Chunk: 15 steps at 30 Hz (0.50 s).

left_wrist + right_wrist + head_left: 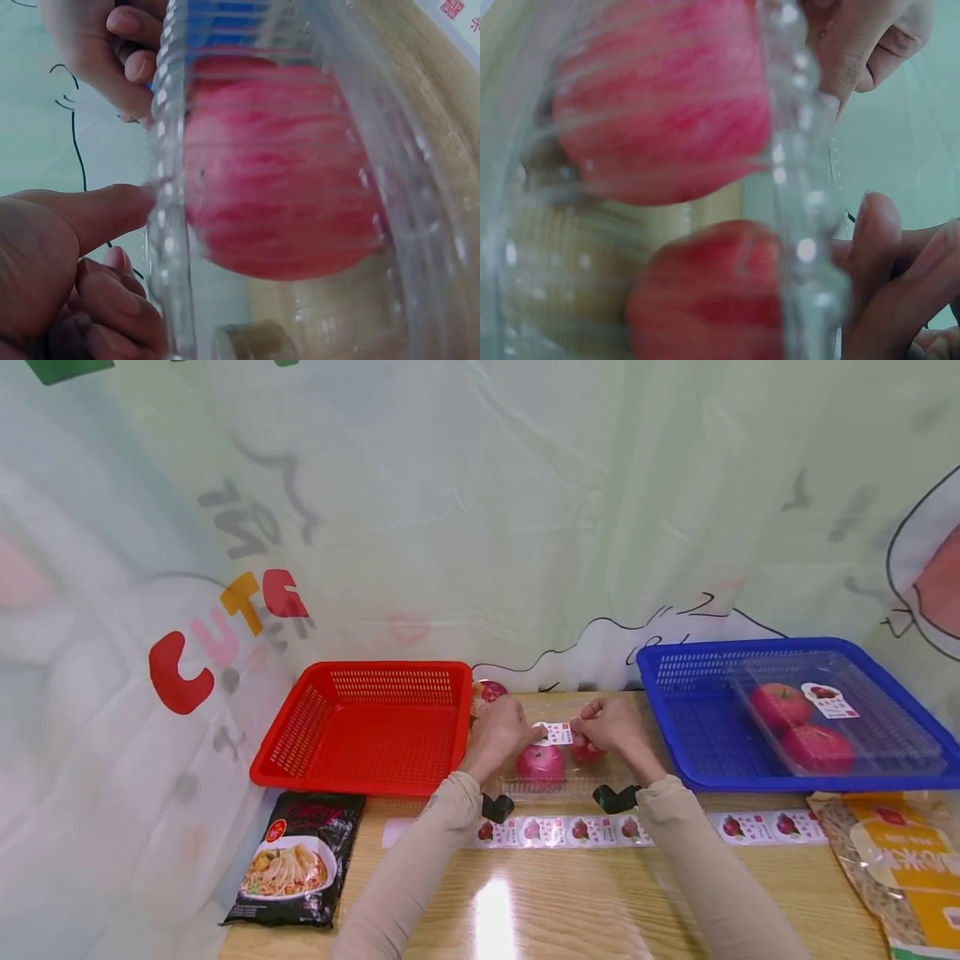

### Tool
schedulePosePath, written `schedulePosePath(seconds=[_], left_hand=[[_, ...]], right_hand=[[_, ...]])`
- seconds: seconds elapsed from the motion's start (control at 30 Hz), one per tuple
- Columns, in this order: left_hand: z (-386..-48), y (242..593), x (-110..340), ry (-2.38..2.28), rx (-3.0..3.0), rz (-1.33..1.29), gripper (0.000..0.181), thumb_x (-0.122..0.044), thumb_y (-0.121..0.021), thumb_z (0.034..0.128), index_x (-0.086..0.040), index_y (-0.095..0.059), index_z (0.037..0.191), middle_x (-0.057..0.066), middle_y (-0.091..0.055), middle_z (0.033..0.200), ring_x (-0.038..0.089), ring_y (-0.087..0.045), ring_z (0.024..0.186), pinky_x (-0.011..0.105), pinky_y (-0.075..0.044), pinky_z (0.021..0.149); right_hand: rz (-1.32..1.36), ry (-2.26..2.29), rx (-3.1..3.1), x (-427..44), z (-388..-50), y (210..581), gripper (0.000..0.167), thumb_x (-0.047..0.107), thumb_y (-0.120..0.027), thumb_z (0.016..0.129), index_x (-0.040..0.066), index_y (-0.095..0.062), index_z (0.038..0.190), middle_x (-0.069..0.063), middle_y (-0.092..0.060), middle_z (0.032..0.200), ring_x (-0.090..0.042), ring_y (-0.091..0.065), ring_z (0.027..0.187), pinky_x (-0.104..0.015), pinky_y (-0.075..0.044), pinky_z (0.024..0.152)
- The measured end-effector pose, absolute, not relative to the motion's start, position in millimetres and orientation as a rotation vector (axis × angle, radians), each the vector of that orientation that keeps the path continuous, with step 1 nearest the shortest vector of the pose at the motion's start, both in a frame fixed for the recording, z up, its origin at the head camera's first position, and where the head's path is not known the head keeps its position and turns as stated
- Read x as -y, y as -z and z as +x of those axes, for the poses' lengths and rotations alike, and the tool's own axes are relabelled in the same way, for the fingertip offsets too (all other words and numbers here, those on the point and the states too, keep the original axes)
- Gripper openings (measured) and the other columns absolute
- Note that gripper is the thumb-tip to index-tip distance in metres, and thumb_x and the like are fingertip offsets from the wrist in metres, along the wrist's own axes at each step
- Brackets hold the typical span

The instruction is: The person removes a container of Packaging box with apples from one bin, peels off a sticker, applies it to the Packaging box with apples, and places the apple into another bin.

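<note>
A clear plastic box (517, 787) with apples (542, 766) inside lies between two baskets. Above its lid is a white apple label (557, 734). At the label's left end, my left hand (501, 732) holds it with thumb and fingertips. My right hand (613, 727) pinches the label's right end. In the left wrist view the left thumb (112, 214) reaches the box's upper rim, with the other fingers curled beneath. From the right wrist view, the right fingers (900, 270) bend beside the lid. The wrist views do not show this label.
A red basket (367, 789) stands left; a blue basket (675, 768) on the right holds a labelled apple box (892, 747). A label strip (562, 832) lies in front. Noodle packet (292, 860) and yellow bag (900, 868) flank it. Behind the red basket's edge sits another apple (492, 691).
</note>
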<state>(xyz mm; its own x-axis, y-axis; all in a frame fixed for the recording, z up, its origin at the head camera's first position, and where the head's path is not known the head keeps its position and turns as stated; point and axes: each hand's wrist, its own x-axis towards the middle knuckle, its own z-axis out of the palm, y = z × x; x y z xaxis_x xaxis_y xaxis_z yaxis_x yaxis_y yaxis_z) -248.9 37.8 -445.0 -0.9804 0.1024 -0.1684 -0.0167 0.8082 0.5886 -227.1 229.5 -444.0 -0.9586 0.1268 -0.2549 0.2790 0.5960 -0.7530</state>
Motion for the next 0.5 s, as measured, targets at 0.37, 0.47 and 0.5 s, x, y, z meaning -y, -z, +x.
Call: schedulePosePath(seconds=[0.37, 0.47, 0.5], left_hand=[[-217, 451, -30, -1.303, -2.987, 0.308, 0.032, -0.031, -0.070, 0.1011, -0.016, -0.057, 0.076, -0.002, -0.055, 0.065, 0.013, -0.051, 0.059, 0.024, -0.040, 0.050], [-199, 452, -28, -1.477, -2.996, 0.306, 0.033, -0.028, -0.067, 0.1029, -0.015, -0.057, 0.075, -0.002, -0.054, 0.062, 0.011, -0.048, 0.056, 0.023, -0.037, 0.048], [-193, 453, -28, -1.526, -2.990, 0.292, 0.034, -0.027, -0.067, 0.1028, -0.014, -0.057, 0.073, -0.002, -0.054, 0.060, 0.010, -0.047, 0.055, 0.022, -0.034, 0.047]], right_hand=[[0.511, 1.723, -2.959, -252, -174, 430, 0.042, 0.043, -0.068, 0.103, 0.002, -0.066, 0.112, -0.004, -0.077, 0.074, -0.009, -0.064, 0.054, -0.023, -0.042, 0.048], [0.734, 1.958, -3.084, -267, -155, 431, 0.035, 0.044, -0.065, 0.104, 0.009, -0.068, 0.097, 0.020, -0.067, 0.058, 0.004, -0.057, 0.045, -0.019, -0.037, 0.042], [0.835, 2.027, -3.126, -273, -149, 432, 0.032, 0.042, -0.065, 0.105, 0.013, -0.068, 0.092, 0.028, -0.061, 0.055, 0.007, -0.056, 0.045, -0.018, -0.036, 0.042]])
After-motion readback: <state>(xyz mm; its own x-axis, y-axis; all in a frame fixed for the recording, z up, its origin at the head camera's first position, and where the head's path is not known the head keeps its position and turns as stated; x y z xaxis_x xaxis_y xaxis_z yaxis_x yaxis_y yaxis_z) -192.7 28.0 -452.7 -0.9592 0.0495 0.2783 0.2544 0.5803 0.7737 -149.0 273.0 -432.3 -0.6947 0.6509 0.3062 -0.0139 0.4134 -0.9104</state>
